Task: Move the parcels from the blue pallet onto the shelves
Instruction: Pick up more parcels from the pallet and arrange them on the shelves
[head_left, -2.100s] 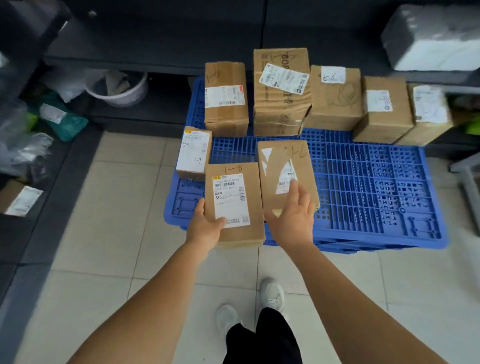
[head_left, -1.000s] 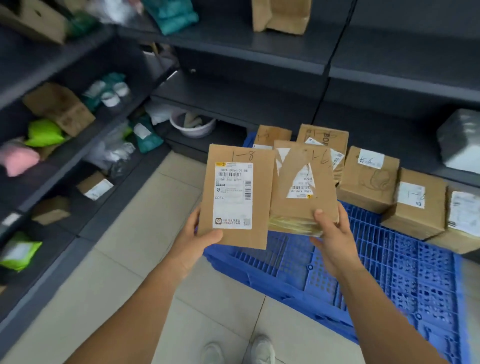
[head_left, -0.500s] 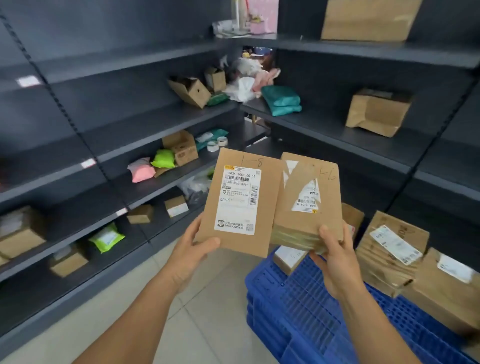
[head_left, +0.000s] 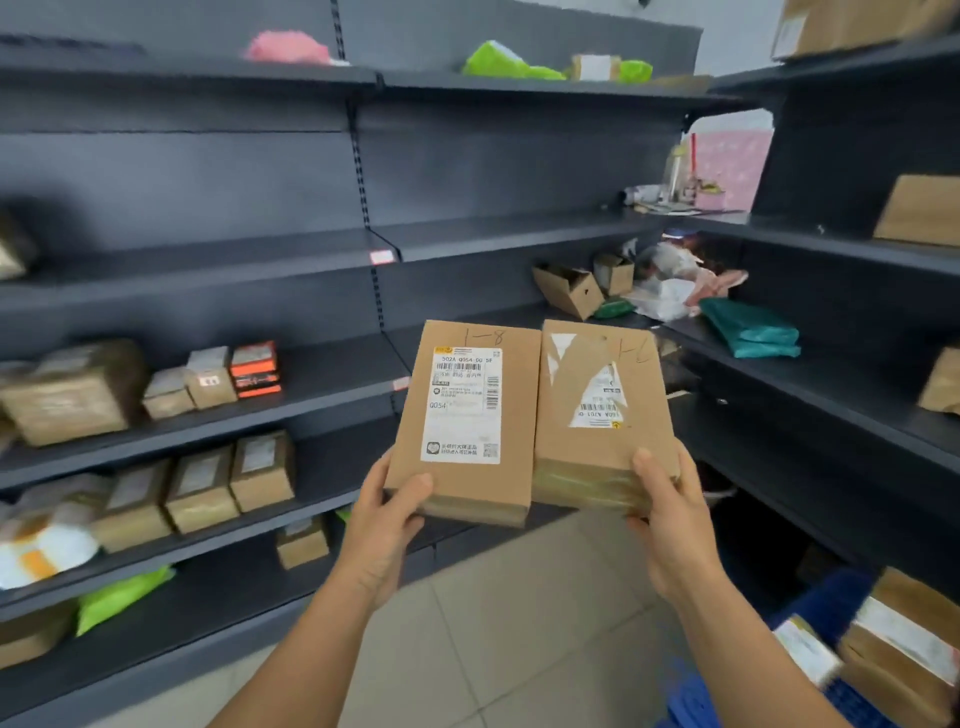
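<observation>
Upright brown labelled parcel (head_left: 467, 421), taped parcel (head_left: 597, 410)

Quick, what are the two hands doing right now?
Left hand: holding the parcel marked 1-8 by its bottom end.
Right hand: holding the taped parcel by its bottom end.

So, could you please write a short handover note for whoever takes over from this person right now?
Left hand grips the parcel marked 1-8 by its lower edge. Right hand grips the taped parcel beside it. Both are held up, facing the dark shelves, neither shelved yet.
Done: these two are off the blue pallet.
Left: place both on a shelf, then fetch the remaining parcels, still on the pallet at lower right.
</observation>
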